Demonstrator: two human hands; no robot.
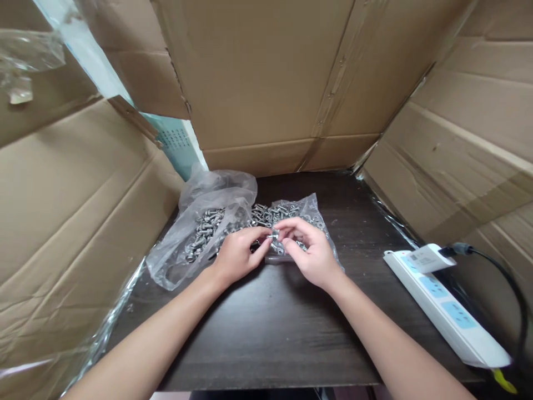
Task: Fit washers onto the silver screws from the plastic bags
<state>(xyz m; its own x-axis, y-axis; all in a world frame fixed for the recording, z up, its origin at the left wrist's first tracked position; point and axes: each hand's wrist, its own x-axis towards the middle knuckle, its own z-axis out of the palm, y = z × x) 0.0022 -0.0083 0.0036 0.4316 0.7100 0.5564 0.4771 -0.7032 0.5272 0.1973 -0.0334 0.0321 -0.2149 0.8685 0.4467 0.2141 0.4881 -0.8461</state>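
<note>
Close in front of me, a small silvery bolt (272, 236) sits between my two hands. The thumb and index finger of my left hand (240, 250) are closed on one end of it. My right hand (310, 250) pinches at its other end, with the fingers curled; whether a nut or washer is there is too small to tell. Behind the left hand, a clear plastic bag (166, 264) lies open with many metal bolts (206, 230) in it. Under and behind the right hand, a second clear bag (310, 205) carries more bolts and washers (283, 210).
The dark wooden table (266, 328) is walled by cardboard at the left, back (266, 78) and right. On the right lies a white power strip (449, 311) with a plugged-in adapter (428, 258) and a black cable (510, 278).
</note>
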